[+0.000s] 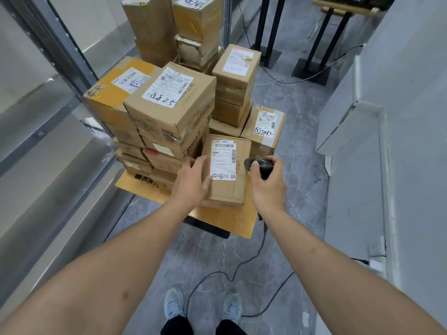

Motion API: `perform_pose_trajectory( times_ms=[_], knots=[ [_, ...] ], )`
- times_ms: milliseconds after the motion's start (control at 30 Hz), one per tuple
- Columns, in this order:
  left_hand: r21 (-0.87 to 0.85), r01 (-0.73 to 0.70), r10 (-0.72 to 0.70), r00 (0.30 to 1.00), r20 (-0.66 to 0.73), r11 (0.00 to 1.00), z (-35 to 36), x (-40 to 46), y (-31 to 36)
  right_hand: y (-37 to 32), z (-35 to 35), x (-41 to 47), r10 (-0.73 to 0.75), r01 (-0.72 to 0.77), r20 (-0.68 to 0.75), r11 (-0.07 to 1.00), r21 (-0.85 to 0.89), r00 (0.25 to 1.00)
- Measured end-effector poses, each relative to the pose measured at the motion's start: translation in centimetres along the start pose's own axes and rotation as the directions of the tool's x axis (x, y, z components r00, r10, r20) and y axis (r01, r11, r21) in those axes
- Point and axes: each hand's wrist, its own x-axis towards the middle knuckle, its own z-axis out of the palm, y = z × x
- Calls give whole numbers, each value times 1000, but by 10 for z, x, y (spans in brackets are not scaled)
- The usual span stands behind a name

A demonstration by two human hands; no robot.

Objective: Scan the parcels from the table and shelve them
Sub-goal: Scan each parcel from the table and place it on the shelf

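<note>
A brown cardboard parcel with a white shipping label lies at the front of the small table. My left hand rests on its left side, fingers spread and touching the label's lower corner. My right hand grips a black barcode scanner just right of that parcel, its head pointing left toward the label. Several more parcels are stacked behind, among them one marked 8825 and one marked 5082.
Grey metal shelving runs along the left. A white counter stands at the right. Black stands rise at the back. The scanner's black cable loops over the floor by my feet.
</note>
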Motion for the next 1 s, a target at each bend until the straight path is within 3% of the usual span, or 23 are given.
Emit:
perform_pose_trajectory(
  times_ms=[200,267,333,400,467,733,900,1000],
  knots=[
    [-276,183,-187,982,11,944,6,1,-18,-7,7,-6,-2,2,-2,1000,8,1000],
    [-476,319,-322,943,78,820,9,1,-24,-8,9,-9,-2,2,-2,1000,6,1000],
    [-627,452,-387,888,248,635,12,2,-29,-10,11,-11,-6,6,-15,1000,0,1000],
    [-673,541,-363,840,403,505,16,1,-34,-11,12,-14,-11,11,-33,1000,2,999],
    [-674,582,-309,813,494,455,19,-1,-37,-12,13,-17,-18,18,-49,1000,1,999],
    [-657,545,-151,817,557,522,25,-5,-43,-19,15,-33,-13,12,-85,1000,-18,996],
    [-676,408,-1,856,516,613,26,-11,-39,-22,13,-44,-9,4,-156,999,-32,988],
    [-718,294,165,853,494,631,21,-12,-37,-28,9,-53,-3,-1,-204,1000,-18,979]
  ],
)
